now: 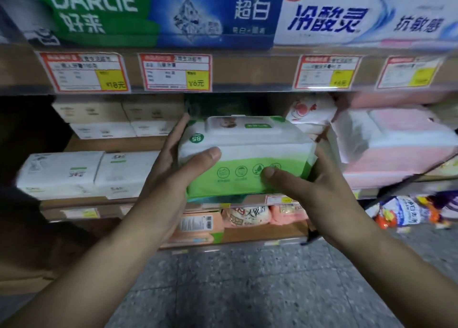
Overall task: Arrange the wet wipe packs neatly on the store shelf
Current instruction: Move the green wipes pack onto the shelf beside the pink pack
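Left hand (pixel 171 171) and right hand (pixel 307 191) grip wipe pack (pixel 245 154) marked "85"; DARLIE box (pixel 94 10) above.

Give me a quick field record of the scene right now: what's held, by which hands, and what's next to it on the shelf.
held item: green-and-white wet wipe pack, lid up
left hand: grips the pack's left end
right hand: grips the pack's right end
left neighbours: white packs on the shelf
right neighbours: pink packs
shelf above: toothpaste boxes
placement: pack at the shelf's front edge; contact with shelf hidden

"85" on wipe pack (pixel 245 151), "DARLIE" box (pixel 96 10)
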### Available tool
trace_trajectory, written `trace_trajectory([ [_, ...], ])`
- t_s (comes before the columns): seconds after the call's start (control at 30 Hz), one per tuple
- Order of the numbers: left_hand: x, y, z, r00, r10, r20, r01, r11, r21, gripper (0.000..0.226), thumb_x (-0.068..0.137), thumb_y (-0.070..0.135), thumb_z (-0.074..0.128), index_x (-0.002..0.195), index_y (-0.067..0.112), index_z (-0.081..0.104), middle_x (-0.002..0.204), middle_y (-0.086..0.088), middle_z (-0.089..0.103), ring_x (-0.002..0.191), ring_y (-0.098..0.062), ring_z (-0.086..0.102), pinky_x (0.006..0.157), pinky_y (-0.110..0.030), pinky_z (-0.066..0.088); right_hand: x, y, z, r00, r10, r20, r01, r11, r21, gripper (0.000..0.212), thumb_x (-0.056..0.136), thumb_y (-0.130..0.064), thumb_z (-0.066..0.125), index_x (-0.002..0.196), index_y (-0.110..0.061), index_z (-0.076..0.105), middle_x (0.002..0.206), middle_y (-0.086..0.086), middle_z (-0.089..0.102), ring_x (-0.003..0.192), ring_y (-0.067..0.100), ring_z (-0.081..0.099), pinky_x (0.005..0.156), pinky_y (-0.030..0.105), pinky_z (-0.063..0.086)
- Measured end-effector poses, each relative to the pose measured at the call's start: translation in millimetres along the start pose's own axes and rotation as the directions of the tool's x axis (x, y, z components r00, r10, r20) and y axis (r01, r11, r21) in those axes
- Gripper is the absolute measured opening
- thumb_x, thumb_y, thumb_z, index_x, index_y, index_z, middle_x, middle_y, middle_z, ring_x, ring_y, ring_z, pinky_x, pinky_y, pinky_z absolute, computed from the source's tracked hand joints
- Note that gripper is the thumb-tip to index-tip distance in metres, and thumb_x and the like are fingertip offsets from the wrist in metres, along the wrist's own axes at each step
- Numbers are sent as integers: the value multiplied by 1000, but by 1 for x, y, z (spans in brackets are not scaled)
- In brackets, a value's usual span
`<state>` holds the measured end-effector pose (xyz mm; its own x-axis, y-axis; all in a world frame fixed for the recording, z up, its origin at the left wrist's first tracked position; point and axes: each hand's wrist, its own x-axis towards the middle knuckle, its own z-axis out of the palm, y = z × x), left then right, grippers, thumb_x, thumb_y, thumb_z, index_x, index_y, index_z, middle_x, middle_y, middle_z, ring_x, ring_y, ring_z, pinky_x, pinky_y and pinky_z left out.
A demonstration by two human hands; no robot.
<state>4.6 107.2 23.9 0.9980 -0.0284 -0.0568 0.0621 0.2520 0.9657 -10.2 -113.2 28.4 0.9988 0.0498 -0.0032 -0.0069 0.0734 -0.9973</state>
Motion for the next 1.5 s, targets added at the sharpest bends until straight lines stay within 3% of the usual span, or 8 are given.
trace_trajectory([
  [0.2, 0, -2, 38, 1000, -19, -24, 23, 983, 180, 73, 62, 49, 81, 130, 56, 54, 138, 27, 51, 137, -4, 40, 115, -44, 28, -16, -3, -37, 999, 26, -32, -27, 999, -45, 56, 75, -17, 77, 129, -20, 63, 114, 3, 81, 103, 18, 78, 82, 28, 62],
  [0.43, -1, -7, 77, 994, -76, -79, 100, 924, 370, 51, 73, 67, 66, 116, 41, 65, 108, 22, 73, 103, 1, 65, 97, -32, 46, -25, -1, -63, 988, 147, -49, -149, 988, -46, 40, 90, -15, 73, 128, -19, 62, 107, -1, 81, 94, 19, 79, 70, 32, 65],
  [0.67, 3, -13, 96, 990, -129, -63, 144, 914, 379, 50, 75, 66, 65, 119, 44, 62, 109, 24, 72, 106, -1, 63, 100, -36, 44, -22, 3, -87, 981, 180, -69, -188, 974, -128, 41, 90, -25, 75, 128, -24, 61, 107, 3, 79, 83, 27, 80, 71, 41, 66],
  [0.9, 6, -19, 108, 997, -76, 11, 66, 918, 391, 74, 80, 41, 75, 139, 59, 34, 143, 30, 35, 134, 0, 32, 111, -33, 27, -15, 11, -101, 991, 120, -64, -126, 986, -113, 50, 92, -18, 73, 136, -33, 55, 114, -10, 77, 101, 14, 76, 78, 38, 65],
  [1.13, 14, -34, 111, 997, -25, 67, -7, 899, 438, 81, 85, 21, 74, 142, 60, 31, 129, 47, 32, 105, 39, 28, 105, -25, 28, -1, 23, -109, 997, 55, -51, -62, 988, -140, 66, 94, -3, 69, 148, -29, 42, 110, -26, 76, 108, 1, 71, 91, 24, 59],
  [1.27, 20, -47, 111, 996, -3, 92, -41, 881, 471, 81, 85, 13, 73, 141, 57, 36, 134, 44, 36, 133, 12, 35, 112, -31, 34, 2, 31, -111, 997, 10, -73, -25, 979, -204, 77, 94, 3, 68, 155, -30, 32, 132, -18, 64, 117, -10, 63, 99, 16, 51],
  [1.4, 26, -54, 114, 992, 0, 126, -64, 860, 506, 78, 88, 8, 69, 143, 52, 36, 126, 51, 33, 110, 41, 25, 97, -4, 34, 5, 42, -112, 994, -12, -110, -17, 967, -253, 78, 94, 1, 69, 156, -29, 32, 134, -15, 64, 122, -3, 62, 109, 31, 50],
  [1.5, 31, -58, 113, 993, -1, 119, -65, 834, 549, 77, 89, 7, 67, 143, 52, 36, 125, 49, 34, 106, 40, 29, 91, -5, 36, 10, 49, -113, 990, -37, -139, -9, 948, -317, 80, 92, -7, 73, 156, -35, 33, 125, -7, 70, 114, 9, 70, 105, 44, 54],
])
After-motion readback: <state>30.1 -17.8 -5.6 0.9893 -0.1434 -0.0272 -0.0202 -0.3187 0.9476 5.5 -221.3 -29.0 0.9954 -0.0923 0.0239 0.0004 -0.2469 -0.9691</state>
